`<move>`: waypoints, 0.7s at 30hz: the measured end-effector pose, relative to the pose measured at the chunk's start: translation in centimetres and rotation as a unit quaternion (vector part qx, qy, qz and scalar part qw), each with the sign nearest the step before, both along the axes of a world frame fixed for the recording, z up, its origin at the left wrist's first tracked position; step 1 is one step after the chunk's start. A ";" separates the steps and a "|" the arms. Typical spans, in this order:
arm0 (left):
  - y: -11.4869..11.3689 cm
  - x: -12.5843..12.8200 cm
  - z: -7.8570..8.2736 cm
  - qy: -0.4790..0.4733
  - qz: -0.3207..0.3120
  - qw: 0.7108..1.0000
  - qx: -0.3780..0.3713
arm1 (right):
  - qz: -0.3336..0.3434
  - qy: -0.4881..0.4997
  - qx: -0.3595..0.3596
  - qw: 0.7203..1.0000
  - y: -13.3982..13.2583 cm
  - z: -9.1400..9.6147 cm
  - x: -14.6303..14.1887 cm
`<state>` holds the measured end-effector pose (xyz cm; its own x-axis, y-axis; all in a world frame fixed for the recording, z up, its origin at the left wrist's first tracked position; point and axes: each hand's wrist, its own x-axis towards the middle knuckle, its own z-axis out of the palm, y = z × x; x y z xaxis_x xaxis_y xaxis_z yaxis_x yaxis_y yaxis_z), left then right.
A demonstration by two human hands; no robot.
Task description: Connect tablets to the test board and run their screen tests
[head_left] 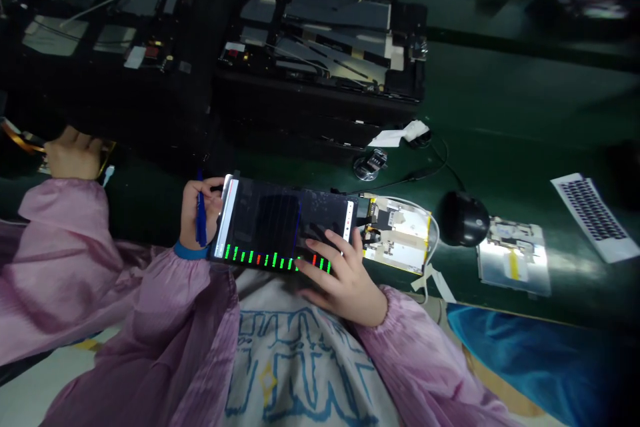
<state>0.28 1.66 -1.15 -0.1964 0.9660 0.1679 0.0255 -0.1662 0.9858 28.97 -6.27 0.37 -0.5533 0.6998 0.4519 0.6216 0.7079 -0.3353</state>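
Note:
A dark tablet screen [270, 220] is lit, with a white bar near each end and green and red marks along its near edge. My left hand [196, 217] grips the left end of this screen, and a blue pen-like stick [201, 217] stands at the same hand. Over the screen's right part lies my right hand [345, 277], its fingers spread and nothing held in them; whether the fingertips touch the glass I cannot tell. Just right of the screen sits an opened tablet body [400, 233] with silver parts, yellow edging and a white cable.
Black trays [320, 90] with several tablet parts stand at the back. To the right are a round black device [465, 219], a silver tablet part [515, 267] and a white sheet of dark labels [595, 217]. A co-worker's hand [75, 153] is at the far left.

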 end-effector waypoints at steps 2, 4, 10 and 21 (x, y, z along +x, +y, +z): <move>0.0 -0.1 0.2 0.018 -0.018 0.999 0.028 | -0.028 0.098 0.002 0.995 0.6 0.6 1.6; 0.2 -0.1 0.2 0.031 -0.021 0.998 0.049 | -0.118 0.180 0.005 0.977 1.6 1.2 3.7; 0.6 -0.4 -0.2 0.042 -0.011 0.998 0.052 | -0.226 0.157 -0.103 0.956 6.9 0.4 9.0; 0.7 0.0 0.4 0.043 0.001 0.998 0.051 | -0.136 0.075 -0.107 0.982 9.8 0.1 7.4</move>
